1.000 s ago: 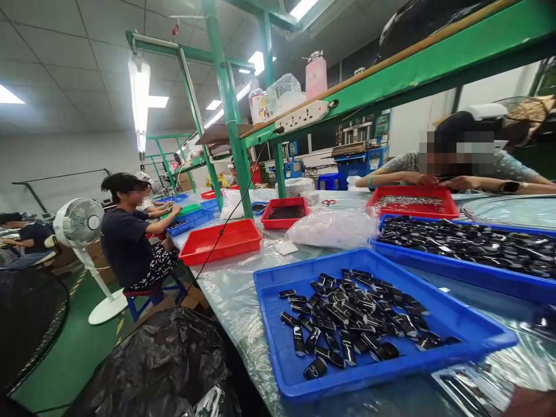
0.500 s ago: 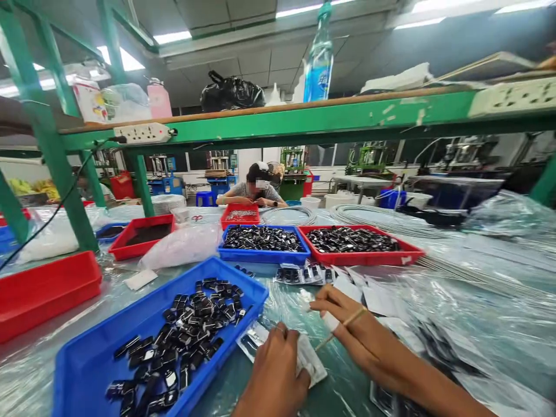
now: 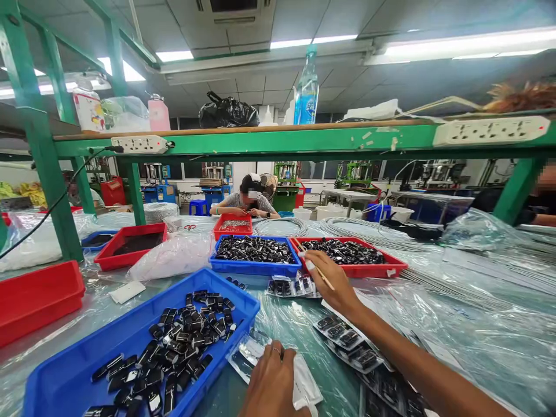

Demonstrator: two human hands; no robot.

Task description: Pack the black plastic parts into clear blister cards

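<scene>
My left hand (image 3: 271, 379) lies over a clear and white plastic packet (image 3: 308, 379) on the table, fingers curled down on it. My right hand (image 3: 332, 284) is stretched forward, closed around a thin wooden stick (image 3: 322, 274). White coverings show on its fingertips. The stick's far end points at the near left corner of a red tray (image 3: 397, 270) full of small black parts. To the left of my left hand is a large blue tray (image 3: 56, 370) with loose black parts (image 3: 186, 336). Packs of black parts (image 3: 343, 333) lie beneath my right forearm.
A smaller blue tray (image 3: 256, 267) of black parts adjoins the red one. More filled packs (image 3: 289, 286) lie before them. A co-worker (image 3: 247, 200) leans over a small red tray opposite. A green shelf beam (image 3: 278, 141) crosses above; coiled cable (image 3: 360, 227) lies behind.
My right hand has moved forward with the stick, from beside the packet up to the red tray. My left hand stays on the packet. The camera view has tilted up slightly.
</scene>
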